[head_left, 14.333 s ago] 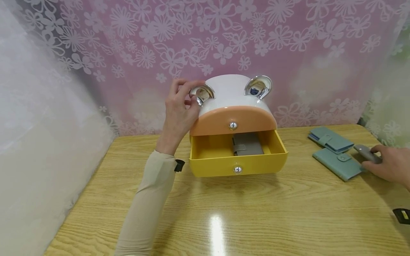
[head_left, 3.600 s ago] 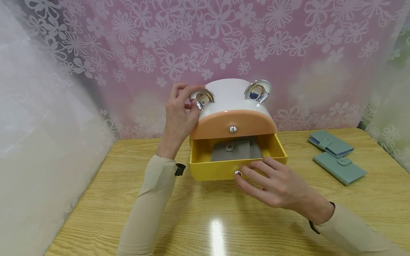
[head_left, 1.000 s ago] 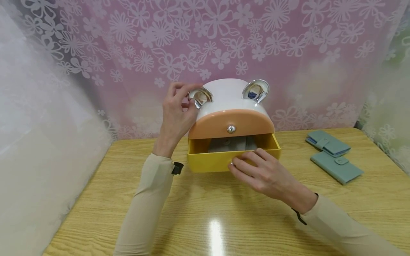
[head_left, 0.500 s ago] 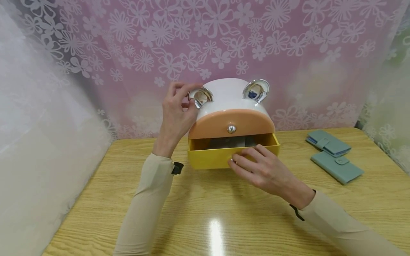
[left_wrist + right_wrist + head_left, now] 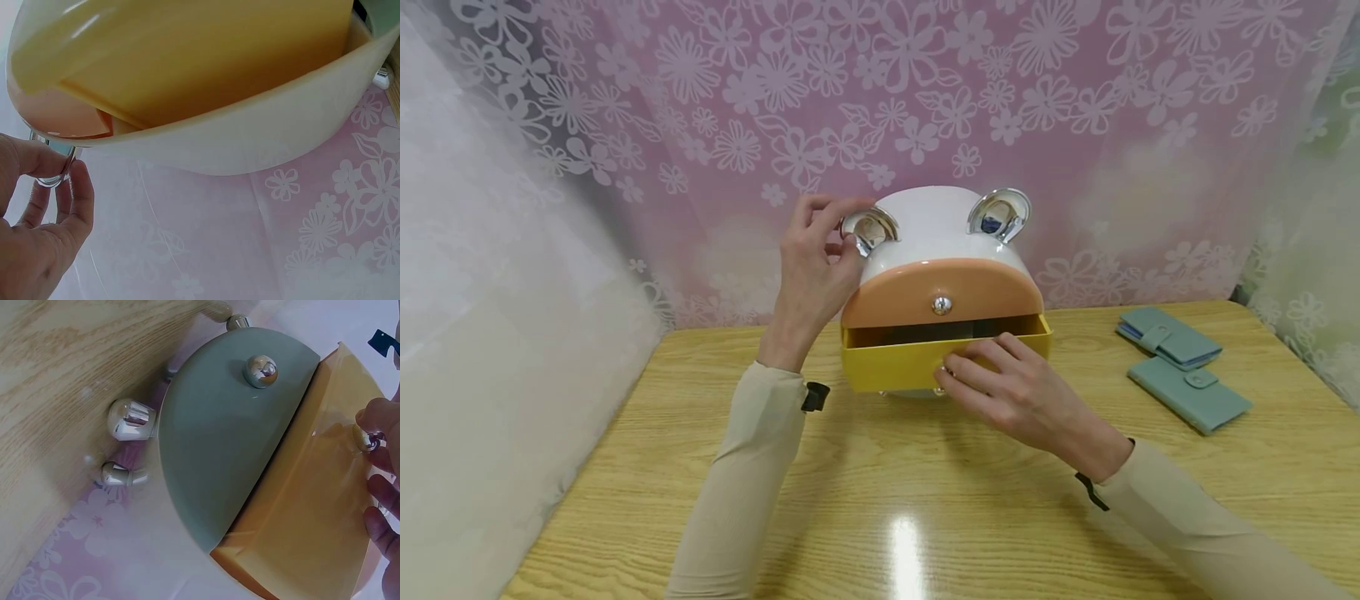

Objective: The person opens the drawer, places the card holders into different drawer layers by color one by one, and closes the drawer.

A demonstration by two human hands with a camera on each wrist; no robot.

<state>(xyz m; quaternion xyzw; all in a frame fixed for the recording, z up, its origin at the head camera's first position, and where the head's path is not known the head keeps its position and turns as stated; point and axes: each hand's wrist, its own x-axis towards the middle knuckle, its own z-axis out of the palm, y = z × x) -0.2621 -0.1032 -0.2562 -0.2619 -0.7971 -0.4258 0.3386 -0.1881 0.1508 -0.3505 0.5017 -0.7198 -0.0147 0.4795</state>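
A white rounded drawer box (image 5: 928, 212) has two chrome ears, an orange top drawer (image 5: 898, 296), a yellow middle drawer (image 5: 887, 365) and a green bottom drawer (image 5: 219, 431). My left hand (image 5: 816, 258) pinches the left ear (image 5: 871, 229) between thumb and fingers. At the yellow drawer, which stands partly pulled out, my right hand (image 5: 1018, 396) pinches the chrome knob (image 5: 365, 439); its other fingers lie against the drawer front. Inside, a grey card wallet (image 5: 932, 333) shows only as a dark strip in shadow.
Two green card wallets lie on the wooden table at the right, the back one (image 5: 1172, 336) overlapping the front one (image 5: 1191, 393). Chrome feet (image 5: 131, 419) hold the box off the table (image 5: 820, 517). A pink flowered curtain (image 5: 917, 100) hangs close behind.
My right hand carried a grey wallet from the right; it now lies in the drawer. Over the last second that hand has slid the yellow drawer inward. The left hand keeps hold of the ear.
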